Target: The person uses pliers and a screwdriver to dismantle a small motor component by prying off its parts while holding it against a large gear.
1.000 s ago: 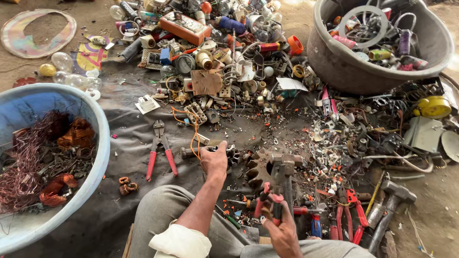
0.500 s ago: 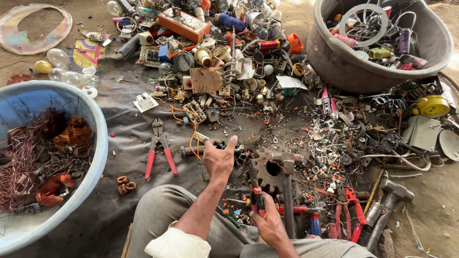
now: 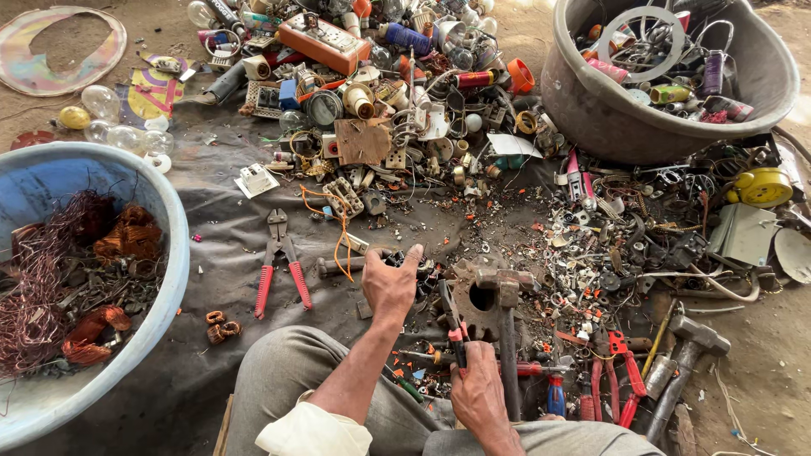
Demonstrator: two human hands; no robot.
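Red-handled pliers (image 3: 456,325) gripped in right hand (image 3: 479,390), left hand (image 3: 390,285) spread on scrap, two basins.

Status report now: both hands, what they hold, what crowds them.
Left hand down on a small dark part on the grey sheet. Right hand gripping red-handled pliers, nose toward that part. Hammer and loose scrap crowd the right side.

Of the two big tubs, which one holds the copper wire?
The blue tub at the left edge holds the reddish copper wire. The grey tub at the top right holds mixed metal scrap and rings.
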